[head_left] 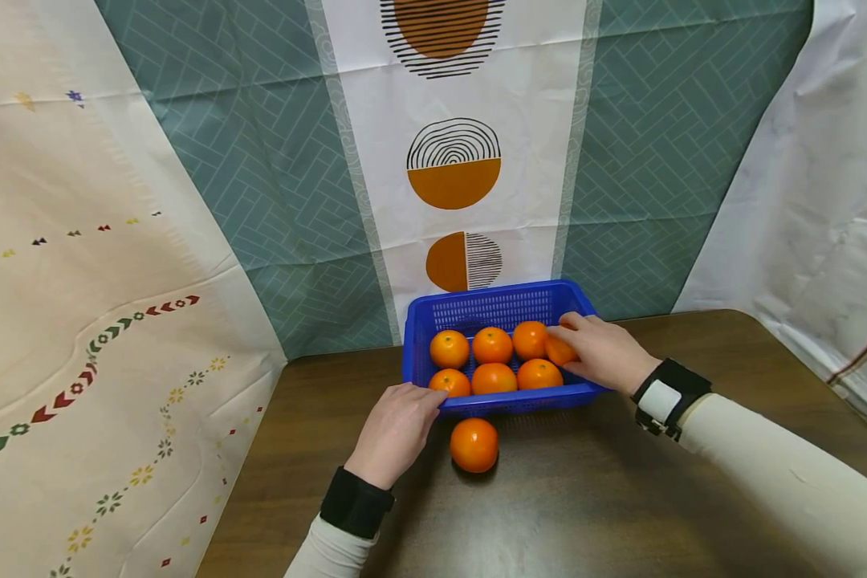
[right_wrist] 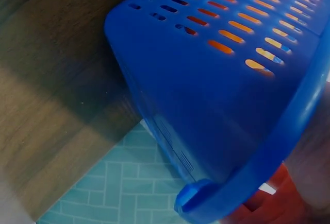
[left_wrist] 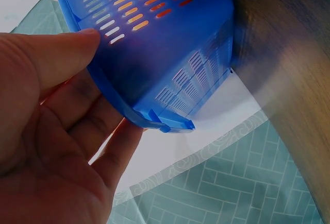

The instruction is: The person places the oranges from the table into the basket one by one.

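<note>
A blue plastic basket (head_left: 502, 303) with slotted walls stands on the table and holds several oranges (head_left: 493, 346) in two rows. My left hand (head_left: 397, 429) grips its near left rim; in the left wrist view the thumb (left_wrist: 67, 54) lies on the outer wall and the fingers curl beneath the rim's other side. Inside the basket's right end, my right hand (head_left: 610, 351) holds an orange (head_left: 559, 350) beside the back row. From the right wrist, the basket wall hides most of that hand and fruit. One more orange (head_left: 474, 445) sits on the table before the basket.
The brown wooden table (head_left: 549, 514) carries the basket near its back edge. Behind it hangs a patterned green and white cloth (head_left: 643, 160). A cream cloth with coloured motifs (head_left: 101, 281) covers the left side, and a white cloth (head_left: 816, 225) hangs on the right.
</note>
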The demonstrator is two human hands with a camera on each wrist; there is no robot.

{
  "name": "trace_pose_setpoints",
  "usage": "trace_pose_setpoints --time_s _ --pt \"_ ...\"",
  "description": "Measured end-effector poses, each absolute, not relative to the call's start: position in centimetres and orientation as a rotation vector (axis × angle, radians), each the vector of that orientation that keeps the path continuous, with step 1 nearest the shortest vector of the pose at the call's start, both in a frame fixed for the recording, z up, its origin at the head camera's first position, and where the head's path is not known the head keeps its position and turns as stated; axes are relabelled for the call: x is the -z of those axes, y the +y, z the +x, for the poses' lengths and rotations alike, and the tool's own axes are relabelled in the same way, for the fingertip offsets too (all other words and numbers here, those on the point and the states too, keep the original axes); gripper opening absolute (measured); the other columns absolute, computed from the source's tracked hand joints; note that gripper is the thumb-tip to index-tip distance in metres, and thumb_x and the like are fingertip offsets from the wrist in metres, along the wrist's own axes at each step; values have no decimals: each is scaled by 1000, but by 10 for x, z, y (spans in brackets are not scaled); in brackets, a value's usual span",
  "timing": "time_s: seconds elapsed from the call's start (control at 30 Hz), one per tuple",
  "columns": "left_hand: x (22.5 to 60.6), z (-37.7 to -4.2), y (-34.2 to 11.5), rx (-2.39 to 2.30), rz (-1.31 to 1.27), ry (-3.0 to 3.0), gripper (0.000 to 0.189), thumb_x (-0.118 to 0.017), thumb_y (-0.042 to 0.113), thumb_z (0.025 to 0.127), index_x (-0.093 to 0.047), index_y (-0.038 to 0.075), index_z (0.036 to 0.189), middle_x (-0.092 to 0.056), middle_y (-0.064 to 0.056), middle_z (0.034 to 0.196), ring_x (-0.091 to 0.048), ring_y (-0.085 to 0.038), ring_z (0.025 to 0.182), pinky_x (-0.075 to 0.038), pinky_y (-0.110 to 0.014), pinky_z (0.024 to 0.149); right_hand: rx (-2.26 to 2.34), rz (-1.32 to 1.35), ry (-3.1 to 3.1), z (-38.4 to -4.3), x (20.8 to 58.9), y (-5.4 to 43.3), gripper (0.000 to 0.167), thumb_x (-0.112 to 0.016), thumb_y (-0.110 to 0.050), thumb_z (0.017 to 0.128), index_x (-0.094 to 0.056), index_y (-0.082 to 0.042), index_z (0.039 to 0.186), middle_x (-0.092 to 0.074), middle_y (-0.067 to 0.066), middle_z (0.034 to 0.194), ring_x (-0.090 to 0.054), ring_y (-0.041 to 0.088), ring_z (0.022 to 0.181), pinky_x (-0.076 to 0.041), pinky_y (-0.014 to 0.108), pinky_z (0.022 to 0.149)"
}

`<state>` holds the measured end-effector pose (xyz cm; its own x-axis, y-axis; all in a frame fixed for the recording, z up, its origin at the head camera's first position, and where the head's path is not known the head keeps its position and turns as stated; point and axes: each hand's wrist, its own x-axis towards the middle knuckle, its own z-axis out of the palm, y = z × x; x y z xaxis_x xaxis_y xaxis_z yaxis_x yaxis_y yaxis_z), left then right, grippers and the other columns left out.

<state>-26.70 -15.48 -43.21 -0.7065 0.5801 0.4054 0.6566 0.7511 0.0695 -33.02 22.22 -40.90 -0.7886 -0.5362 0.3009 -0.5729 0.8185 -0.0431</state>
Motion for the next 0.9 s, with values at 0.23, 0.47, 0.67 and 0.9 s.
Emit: trace_pose_setpoints --time_s 0.23,0.47,0.67,0.9 --pt "431 -267 -155 289 -950 -2603 26 -83 10 100 -80 12 125 -82 -3 112 -75 -25 106 -57 -48 108 -183 829 -2779 -337 410 216 56 -96 -16 89 -73 -2 138 -66 21 124 -67 38 98 -65 56 89" --pt "431 -266 -155 286 -942 -2603 26 -84 11 100 -80 13 125 -82 -3 113 -75 -24 106 -56 -47 108 -171 827 -2780 -345 417 215 54 -95 -15 89 -73 -3 137 -66 22 127 -68 39 100 -64 57 88" --pt "431 -267 -154 273 -949 -2592 26 -84 10 100 -79 12 125 -82 -3 112 -75 -24 105 -57 -47 107 -158 827 -2794 -349 421 212 52 -95 -16 89 -74 -3 136 -67 22 126 -69 40 102 -64 58 89" --pt "430 -267 -154 265 -946 -2606 26 -84 11 100 -79 12 125 -82 -1 111 -75 -23 104 -57 -46 108 -149 828 -2825 -353 424 209 50 -93 -15 90 -74 -4 135 -67 21 125 -69 41 104 -63 60 93"
